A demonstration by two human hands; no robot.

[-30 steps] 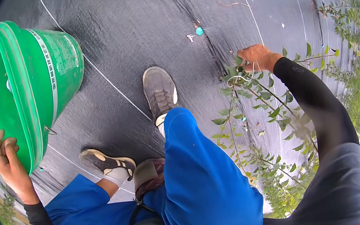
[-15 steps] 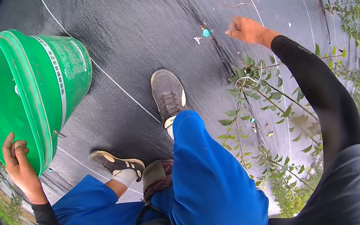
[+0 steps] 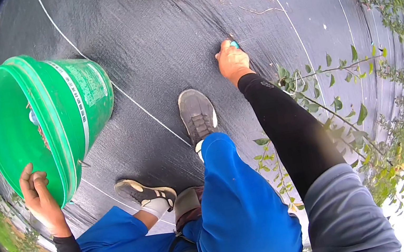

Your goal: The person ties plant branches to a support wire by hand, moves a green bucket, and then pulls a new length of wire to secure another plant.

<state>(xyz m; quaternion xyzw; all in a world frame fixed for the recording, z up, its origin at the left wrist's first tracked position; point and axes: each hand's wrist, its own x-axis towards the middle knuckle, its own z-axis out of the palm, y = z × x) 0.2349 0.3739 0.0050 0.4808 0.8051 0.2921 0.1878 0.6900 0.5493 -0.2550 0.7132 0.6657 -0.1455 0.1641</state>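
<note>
Turquoise piece lies at your right hand; your left hand is at the green bucket; grips indeterminable.

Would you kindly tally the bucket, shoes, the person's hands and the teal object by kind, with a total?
Bucket: 1
Shoes: 2
Hands: 2 (left hand, right hand)
Teal object: 1, partly hidden by the right hand
Total: 6
</note>
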